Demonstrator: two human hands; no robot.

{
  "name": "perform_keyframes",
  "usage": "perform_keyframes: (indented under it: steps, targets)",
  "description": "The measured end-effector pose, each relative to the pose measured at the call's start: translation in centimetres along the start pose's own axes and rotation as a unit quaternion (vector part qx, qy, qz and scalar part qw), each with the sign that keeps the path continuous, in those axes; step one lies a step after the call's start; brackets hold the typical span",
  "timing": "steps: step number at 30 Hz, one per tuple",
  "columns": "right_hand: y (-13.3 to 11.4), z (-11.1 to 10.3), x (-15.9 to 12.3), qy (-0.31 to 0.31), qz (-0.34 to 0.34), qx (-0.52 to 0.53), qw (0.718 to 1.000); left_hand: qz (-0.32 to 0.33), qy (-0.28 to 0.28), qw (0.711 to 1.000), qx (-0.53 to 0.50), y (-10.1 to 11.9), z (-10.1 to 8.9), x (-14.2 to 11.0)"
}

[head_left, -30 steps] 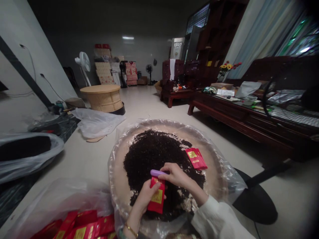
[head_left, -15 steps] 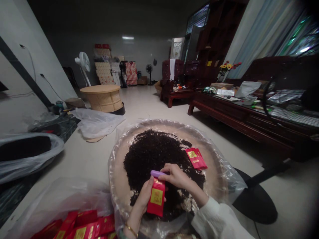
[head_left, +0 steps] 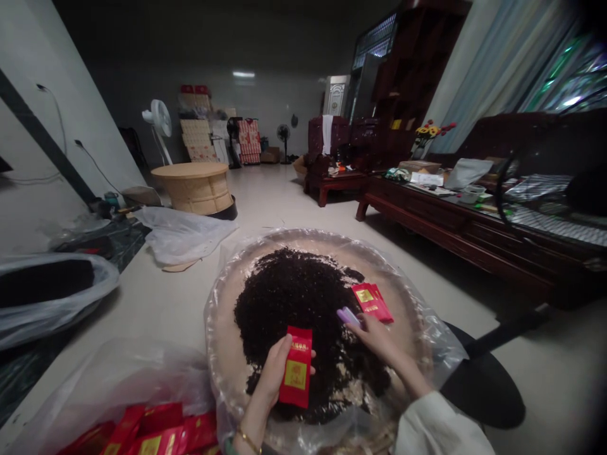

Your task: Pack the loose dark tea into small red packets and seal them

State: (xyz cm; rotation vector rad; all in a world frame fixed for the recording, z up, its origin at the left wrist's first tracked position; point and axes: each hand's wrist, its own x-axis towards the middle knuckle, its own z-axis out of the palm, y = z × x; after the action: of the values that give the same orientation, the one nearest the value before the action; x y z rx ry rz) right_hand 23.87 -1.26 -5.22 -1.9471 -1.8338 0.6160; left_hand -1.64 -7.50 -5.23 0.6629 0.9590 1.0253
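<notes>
My left hand [head_left: 276,368] holds a red tea pouch [head_left: 296,371] with a gold label upright, thumb on its front face and fingers behind. To its right, my right hand [head_left: 374,336] grips a small purple hand-held bag sealer [head_left: 349,316], apart from the pouch and above the leaves. A heap of dark loose tea leaves [head_left: 289,284] lies beneath both hands on a wide round tray [head_left: 403,328] lined with clear plastic. Several red pouches [head_left: 372,302] lie stacked on the tray just beyond my right hand.
At the lower left, a clear plastic bag [head_left: 142,360] holds several red pouches [head_left: 156,436]. A bag of dark material [head_left: 47,282] stands at far left. A fan's black base [head_left: 484,392] is close on the right, near a long wooden table [head_left: 455,234]. A round wooden stand [head_left: 192,189] is ahead.
My right hand has moved right with the purple sealer, off the pouch's top edge. My left hand keeps the pouch in nearly the same place.
</notes>
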Motion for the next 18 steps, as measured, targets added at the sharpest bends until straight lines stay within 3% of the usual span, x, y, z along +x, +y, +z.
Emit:
perform_keyframes:
  steps: [4, 7, 10, 15, 18]
  targets:
    - [-3.0, 1.2, -1.9, 0.058, -0.074, 0.041, 0.995, 0.012, 0.01, 0.999, 0.031, 0.2, 0.3, -0.1]
    - [-7.0, 2.6, -3.5, -0.021, -0.158, 0.144, 0.977, 0.033, 0.01, 0.997, 0.07, 0.3, 0.3, 0.0]
    - [-9.5, 3.9, -4.3, -0.052, -0.164, 0.171, 0.97, 0.076, 0.025, 0.992, 0.101, 0.3, 0.1, 0.1]
    - [-9.8, 4.9, -4.6, -0.075, -0.181, 0.201, 0.96, 0.121, 0.068, 0.981, 0.136, 0.1, -0.5, 0.4]
    - [-9.3, 5.2, -4.4, -0.129, -0.125, 0.257, 0.95, 0.124, 0.067, 0.98, 0.143, 0.0, -0.5, 0.5]
